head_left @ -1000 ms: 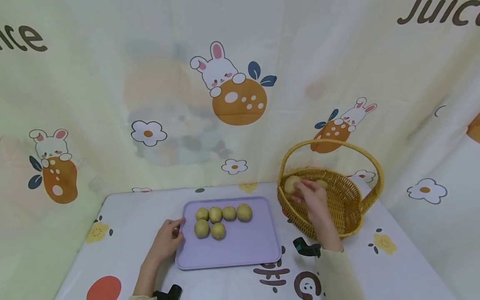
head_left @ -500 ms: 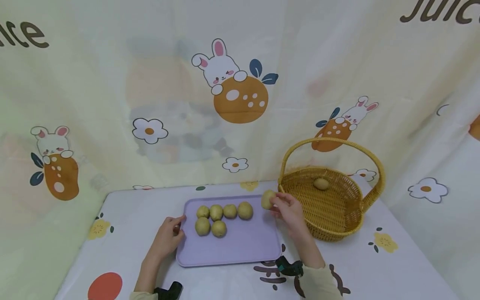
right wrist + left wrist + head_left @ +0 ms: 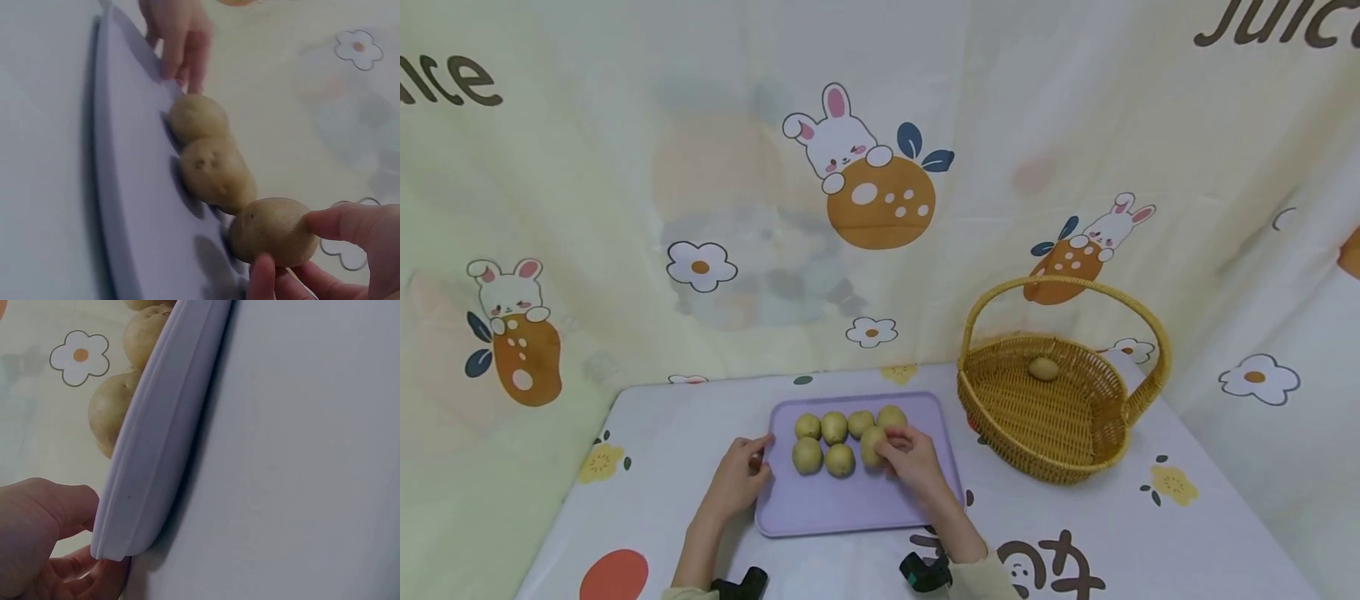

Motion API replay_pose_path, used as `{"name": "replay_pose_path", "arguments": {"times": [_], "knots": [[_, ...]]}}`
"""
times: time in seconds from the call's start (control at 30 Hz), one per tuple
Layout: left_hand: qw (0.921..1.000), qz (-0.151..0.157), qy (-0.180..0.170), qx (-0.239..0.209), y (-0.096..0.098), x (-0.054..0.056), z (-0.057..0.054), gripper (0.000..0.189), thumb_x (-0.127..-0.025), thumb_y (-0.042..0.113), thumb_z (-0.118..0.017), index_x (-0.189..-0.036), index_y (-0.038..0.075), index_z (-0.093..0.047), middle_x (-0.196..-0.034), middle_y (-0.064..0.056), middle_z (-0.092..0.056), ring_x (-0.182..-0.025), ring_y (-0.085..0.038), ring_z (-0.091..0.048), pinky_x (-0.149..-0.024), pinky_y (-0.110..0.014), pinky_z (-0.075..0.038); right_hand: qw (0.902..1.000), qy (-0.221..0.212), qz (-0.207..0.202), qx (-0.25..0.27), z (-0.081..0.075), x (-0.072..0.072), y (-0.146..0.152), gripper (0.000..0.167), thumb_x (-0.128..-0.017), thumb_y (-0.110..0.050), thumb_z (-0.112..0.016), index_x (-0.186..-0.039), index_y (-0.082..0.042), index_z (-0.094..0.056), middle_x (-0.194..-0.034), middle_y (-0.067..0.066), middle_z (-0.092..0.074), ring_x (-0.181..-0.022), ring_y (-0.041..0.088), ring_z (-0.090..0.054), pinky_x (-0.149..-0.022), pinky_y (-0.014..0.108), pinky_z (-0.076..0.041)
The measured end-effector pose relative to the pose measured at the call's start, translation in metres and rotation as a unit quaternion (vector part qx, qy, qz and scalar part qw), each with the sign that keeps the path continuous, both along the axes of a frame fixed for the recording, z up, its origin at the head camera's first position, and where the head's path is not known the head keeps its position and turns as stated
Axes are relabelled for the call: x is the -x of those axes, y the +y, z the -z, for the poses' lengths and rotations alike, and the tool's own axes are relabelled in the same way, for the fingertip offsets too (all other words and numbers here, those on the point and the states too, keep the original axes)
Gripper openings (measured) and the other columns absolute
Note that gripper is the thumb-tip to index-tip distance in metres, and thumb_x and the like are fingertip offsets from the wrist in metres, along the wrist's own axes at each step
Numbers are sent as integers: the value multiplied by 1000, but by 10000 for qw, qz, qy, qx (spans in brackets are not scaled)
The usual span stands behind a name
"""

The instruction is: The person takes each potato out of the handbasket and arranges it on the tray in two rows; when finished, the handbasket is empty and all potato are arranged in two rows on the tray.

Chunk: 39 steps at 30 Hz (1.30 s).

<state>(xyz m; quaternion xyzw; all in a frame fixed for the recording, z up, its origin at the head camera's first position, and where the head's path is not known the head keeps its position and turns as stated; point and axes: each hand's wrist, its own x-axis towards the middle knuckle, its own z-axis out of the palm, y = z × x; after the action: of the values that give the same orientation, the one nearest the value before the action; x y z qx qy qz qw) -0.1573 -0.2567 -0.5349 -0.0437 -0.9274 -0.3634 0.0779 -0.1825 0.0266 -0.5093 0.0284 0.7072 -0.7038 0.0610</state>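
My right hand (image 3: 919,468) pinches a potato (image 3: 273,230) between thumb and fingers, low over the lilac tray (image 3: 850,512). In the head view it stands at the right end of the front row, beside another potato (image 3: 839,460); whether it touches the tray floor I cannot tell. Two potatoes make up the rest of that row, and several more, one of them the potato (image 3: 891,418), form the row behind. My left hand (image 3: 733,477) holds the tray's left edge, its thumb at the rim in the left wrist view, its fingertips partly hidden.
A yellow wicker basket (image 3: 970,400) with a tall arched handle stands right of the tray, with one potato (image 3: 1043,368) inside near its back wall. A printed cloth (image 3: 1210,550) covers the table, and a printed curtain (image 3: 760,333) hangs behind.
My right hand has carried a potato out of the basket, leftward over the tray's right rim, and down to the front row. The left hand has stayed at the tray's left edge.
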Motion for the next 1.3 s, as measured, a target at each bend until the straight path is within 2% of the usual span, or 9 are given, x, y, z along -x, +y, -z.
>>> {"name": "replay_pose_path", "arguments": {"times": [0.17, 0.33, 0.43, 0.7, 1.07, 1.17, 1.3], "knots": [[10000, 21, 23, 10, 0, -2, 1, 47, -79, -8, -64, -127, -8, -61, -99, -16, -57, -80, -18, -58, -72, -33, -50, 9993, 107, -150, -333, 8, -5, -9, 34, -82, -2, -68, -111, 14, -60, -86, 8, -66, -68, 7, -55, -56, 21, -47], [10000, 21, 44, 15, -1, -2, 3, 48, -79, -8, -64, -126, -8, -61, -99, -16, -57, -80, -18, -59, -73, -33, -50, 9991, 38, -155, -391, 13, -6, -12, 33, -82, -1, -68, -110, 14, -60, -81, 6, -64, -61, 8, -52, -53, 20, -44], [10000, 6, 53, 4, -1, -1, 2, 47, -79, -8, -64, -126, -7, -62, -99, -16, -57, -81, -19, -58, -73, -34, -50, 9986, 154, -149, -490, 14, -5, -13, 33, -82, -1, -68, -110, 15, -61, -81, 8, -64, -63, 8, -53, -54, 20, -45], [9999, -92, 75, 20, -2, 1, 4, 48, -79, -5, -64, -126, -7, -62, -98, -14, -57, -80, -17, -58, -74, -34, -49, 9875, 648, -28, -1437, 12, -3, -13, 32, -81, -7, -71, -108, 10, -67, -86, 14, -67, -78, 17, -59, -63, 22, -48], [9999, -111, 73, -9, -1, 1, 4, 48, -79, -5, -63, -127, -6, -62, -99, -14, -57, -80, -17, -59, -74, -34, -49, 9861, 721, 323, -1464, 12, -3, -7, 20, -81, -10, -73, -93, 5, -70, -80, 10, -71, -72, 11, -62, -65, 24, -49], [9999, -75, 146, -26, -1, 2, 5, 48, -79, -5, -63, -127, -7, -62, -98, -15, -57, -80, -18, -59, -74, -35, -50, 9831, 733, 426, -1623, 10, -2, -4, 17, -82, -12, -72, -91, 3, -71, -78, 7, -69, -71, 9, -60, -67, 24, -47], [9983, 72, 570, -52, -1, 1, 6, 47, -76, -4, -63, -122, -10, -63, -94, -16, -56, -74, -17, -58, -68, -33, -49, 9831, 747, 453, -1611, 5, 0, 3, 16, -84, -11, -71, -91, 4, -70, -76, 7, -68, -68, 10, -61, -64, 23, -47]]}}
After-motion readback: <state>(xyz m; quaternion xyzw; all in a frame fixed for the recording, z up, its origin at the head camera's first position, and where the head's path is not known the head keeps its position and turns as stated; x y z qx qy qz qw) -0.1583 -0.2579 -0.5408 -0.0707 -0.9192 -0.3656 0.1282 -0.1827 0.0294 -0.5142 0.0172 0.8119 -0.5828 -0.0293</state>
